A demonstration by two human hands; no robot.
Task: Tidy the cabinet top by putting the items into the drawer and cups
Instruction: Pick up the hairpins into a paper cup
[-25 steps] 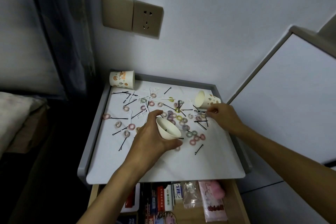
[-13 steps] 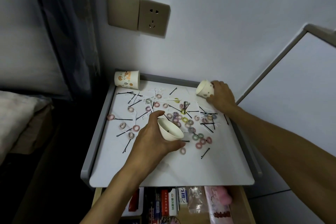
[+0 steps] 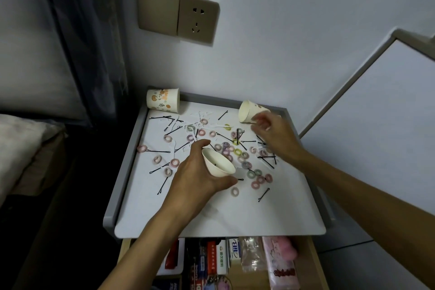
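Our left hand [image 3: 197, 179] curls round a tilted white cup [image 3: 217, 165] above the middle of the cabinet top [image 3: 211, 216]; our right hand [image 3: 275, 134] hovers at the back-corner cup [image 3: 247, 112], fingers blurred, grip unclear

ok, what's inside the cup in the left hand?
The tilted white cup, gripped by the left hand, shows one small dark mark on its inner wall, likely a black hairpin. Nothing else is visible inside. Its near inner wall is hidden.
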